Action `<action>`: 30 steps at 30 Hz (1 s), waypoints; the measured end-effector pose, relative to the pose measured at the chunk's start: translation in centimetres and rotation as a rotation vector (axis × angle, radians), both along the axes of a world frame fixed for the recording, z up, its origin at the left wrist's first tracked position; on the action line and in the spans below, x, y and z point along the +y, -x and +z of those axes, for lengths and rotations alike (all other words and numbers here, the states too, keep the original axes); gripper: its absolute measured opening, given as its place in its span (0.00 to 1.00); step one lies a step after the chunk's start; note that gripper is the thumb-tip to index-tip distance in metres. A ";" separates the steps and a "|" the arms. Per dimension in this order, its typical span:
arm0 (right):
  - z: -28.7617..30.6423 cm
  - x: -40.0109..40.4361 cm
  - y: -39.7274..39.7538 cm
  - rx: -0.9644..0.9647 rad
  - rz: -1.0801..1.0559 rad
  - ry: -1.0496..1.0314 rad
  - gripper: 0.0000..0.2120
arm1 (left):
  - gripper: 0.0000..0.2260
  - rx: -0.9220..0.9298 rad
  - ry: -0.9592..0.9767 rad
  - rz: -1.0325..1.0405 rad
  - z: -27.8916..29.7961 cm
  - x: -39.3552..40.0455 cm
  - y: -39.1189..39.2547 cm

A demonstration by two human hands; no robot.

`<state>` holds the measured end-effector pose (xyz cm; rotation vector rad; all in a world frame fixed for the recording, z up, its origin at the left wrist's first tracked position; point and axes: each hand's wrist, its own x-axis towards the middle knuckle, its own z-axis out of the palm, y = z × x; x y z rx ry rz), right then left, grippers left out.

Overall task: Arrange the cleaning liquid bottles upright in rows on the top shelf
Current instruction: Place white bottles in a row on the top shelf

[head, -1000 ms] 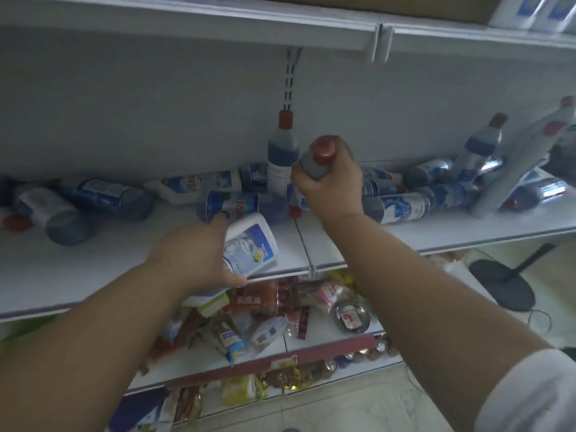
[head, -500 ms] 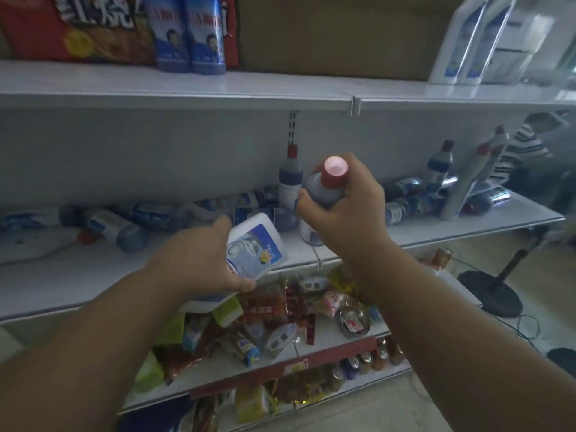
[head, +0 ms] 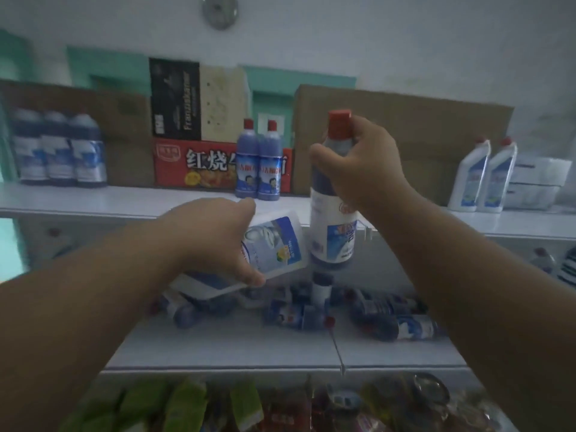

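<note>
Both my bare forearms reach up and forward from the near corners of the view, converging toward the middle. My left hand [head: 218,241] sits lower, back of the hand toward me, thumb underneath and fingers wrapped over the top of a tilted white bottle [head: 271,247], gripping it near its base. My right hand [head: 358,163] is raised higher and farther to the right, wrist bent, fingers and thumb curled round the neck of a red-capped blue bottle [head: 333,226] held upright. The hands are apart, not touching each other.
</note>
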<state>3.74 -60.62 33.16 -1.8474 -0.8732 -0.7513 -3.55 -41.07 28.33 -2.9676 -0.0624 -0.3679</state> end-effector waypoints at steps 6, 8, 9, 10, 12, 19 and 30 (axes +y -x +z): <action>5.4 3.7 -3.4 0.015 -0.044 -0.010 0.08 | 0.34 -0.040 -0.067 -0.039 5.0 3.7 -2.8; 6.5 5.0 -5.4 0.044 -0.059 -0.028 0.07 | 0.35 -0.045 -0.110 -0.048 5.8 5.2 -4.9; 6.9 5.7 -6.5 0.058 -0.065 -0.050 0.08 | 0.34 -0.051 -0.126 -0.058 6.2 5.9 -6.0; 7.1 6.3 -7.6 0.074 -0.071 -0.075 0.08 | 0.34 -0.054 -0.133 -0.068 6.6 6.6 -7.1; 7.1 7.3 -9.7 0.109 -0.092 -0.101 0.07 | 0.32 -0.047 -0.125 -0.093 7.3 8.0 -9.5; 4.6 9.6 -16.1 0.181 -0.235 -0.098 0.08 | 0.33 -0.036 -0.168 -0.172 6.8 11.6 -16.6; 3.1 10.2 -20.1 0.250 -0.293 -0.088 0.08 | 0.31 -0.168 -0.002 -0.248 5.6 13.3 -20.5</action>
